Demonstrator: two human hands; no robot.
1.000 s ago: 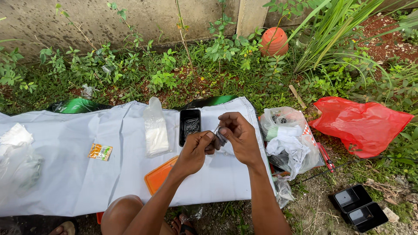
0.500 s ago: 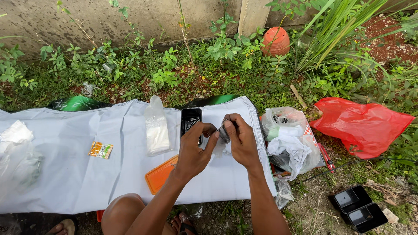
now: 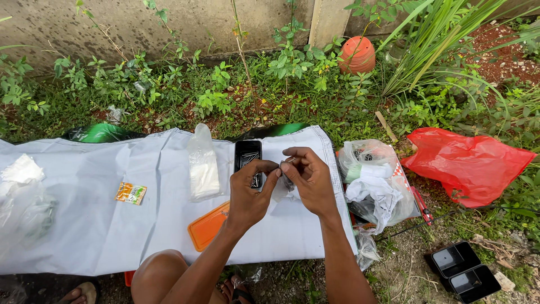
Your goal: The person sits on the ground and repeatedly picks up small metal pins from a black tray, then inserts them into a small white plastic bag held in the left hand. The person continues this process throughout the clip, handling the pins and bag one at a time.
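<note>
Outdoor ground w/ weeds and a concrete wall behind; a white sheet is spread over the soil as the work surface. Centre: a small grey metallic item, too small to identify, is held above the sheet's right half, pinched between both hands. Left hand: fingers curled narrow, thumb and forefinger tips closed on the item's left side. Right hand: fingers bent, tips closed on the item's top and right side; the two hands touch at the fingertips. Just behind the left hand, a black rectangular tray lies on the sheet, contents unclear. Below the left wrist, an orange flat lid rests on the sheet, partly under the forearm. Left of the tray: a clear plastic bag w/ white contents, lying lengthwise. Further left: a small orange-green sachet; at the far left edge, crumpled clear bags. Right of the sheet, touching its edge: a bundle of translucent white plastic bags. Well apart to the right: a red plastic bag on the grass. Lower right: a black two-compartment tray on bare soil. Background: an overturned terracotta pot by the wall. Bottom: person's bare knee.
</note>
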